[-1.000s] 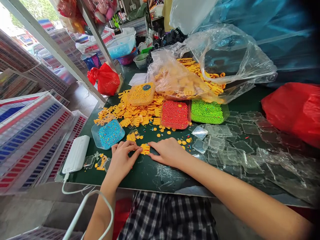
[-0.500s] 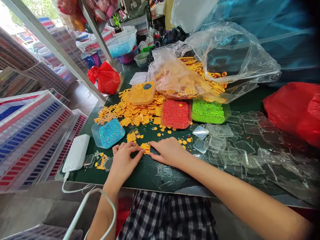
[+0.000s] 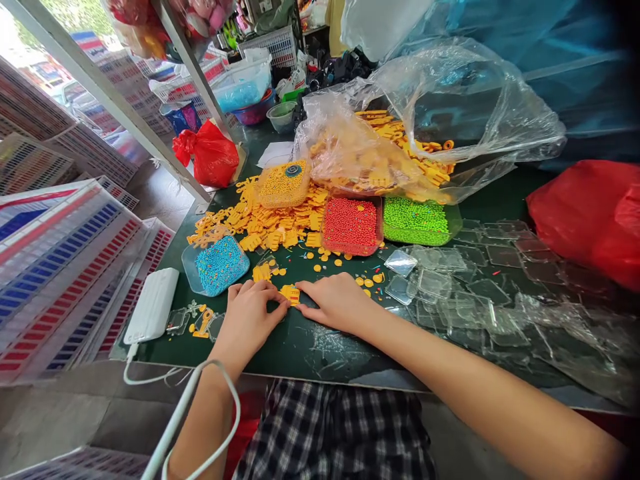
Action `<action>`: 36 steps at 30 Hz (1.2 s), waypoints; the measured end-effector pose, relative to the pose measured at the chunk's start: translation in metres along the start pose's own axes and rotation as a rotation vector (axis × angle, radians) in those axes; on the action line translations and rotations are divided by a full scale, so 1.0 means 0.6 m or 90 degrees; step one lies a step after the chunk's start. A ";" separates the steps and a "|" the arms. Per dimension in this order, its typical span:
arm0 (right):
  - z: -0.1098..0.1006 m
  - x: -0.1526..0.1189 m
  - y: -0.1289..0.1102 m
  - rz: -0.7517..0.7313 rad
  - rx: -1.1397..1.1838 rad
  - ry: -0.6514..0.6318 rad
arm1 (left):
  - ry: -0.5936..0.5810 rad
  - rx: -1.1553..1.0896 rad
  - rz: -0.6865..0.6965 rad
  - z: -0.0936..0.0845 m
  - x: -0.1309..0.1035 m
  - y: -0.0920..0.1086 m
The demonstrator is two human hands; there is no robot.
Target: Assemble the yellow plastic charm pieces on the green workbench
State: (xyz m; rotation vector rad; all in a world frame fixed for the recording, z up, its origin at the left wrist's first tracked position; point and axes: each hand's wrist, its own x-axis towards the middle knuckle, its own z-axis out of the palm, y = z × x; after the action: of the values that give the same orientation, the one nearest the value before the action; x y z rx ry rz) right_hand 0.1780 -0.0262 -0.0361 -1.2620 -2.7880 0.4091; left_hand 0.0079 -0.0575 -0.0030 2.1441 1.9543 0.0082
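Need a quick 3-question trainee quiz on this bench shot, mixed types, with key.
1. What lies between the fingertips of the bare left hand and the bare right hand?
2. Which beads lie immediately left of the small round green beads in the picture?
a) blue
b) yellow
c) red
3. True or false: the shallow clear plastic tray of yellow beads rests on the heap of flat yellow plastic pieces.

Key:
1. A small flat yellow plastic piece
2. c, the small round red beads
3. True
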 end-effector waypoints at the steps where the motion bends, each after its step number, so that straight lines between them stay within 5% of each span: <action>1: 0.000 0.000 0.000 0.000 0.001 -0.001 | -0.015 -0.008 0.010 -0.002 0.003 -0.003; 10: -0.004 -0.001 0.000 -0.003 0.014 -0.003 | -0.051 -0.015 0.076 -0.004 0.019 -0.025; 20: 0.000 -0.001 0.002 -0.010 0.029 0.020 | -0.034 0.160 0.116 -0.015 0.012 -0.001; 30: -0.008 -0.005 0.001 -0.013 0.036 0.023 | -0.077 0.161 0.285 -0.011 0.031 -0.029; 33: -0.008 -0.006 -0.001 -0.012 0.039 0.022 | -0.081 0.119 0.310 -0.026 0.033 -0.030; 36: -0.005 -0.006 -0.001 -0.012 0.027 0.034 | -0.008 0.090 0.325 -0.058 0.053 -0.004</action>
State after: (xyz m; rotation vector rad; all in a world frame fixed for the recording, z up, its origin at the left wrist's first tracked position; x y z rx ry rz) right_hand 0.1804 -0.0287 -0.0330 -1.2178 -2.7295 0.4243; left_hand 0.0030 -0.0200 0.0252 2.6665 1.3858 -0.0557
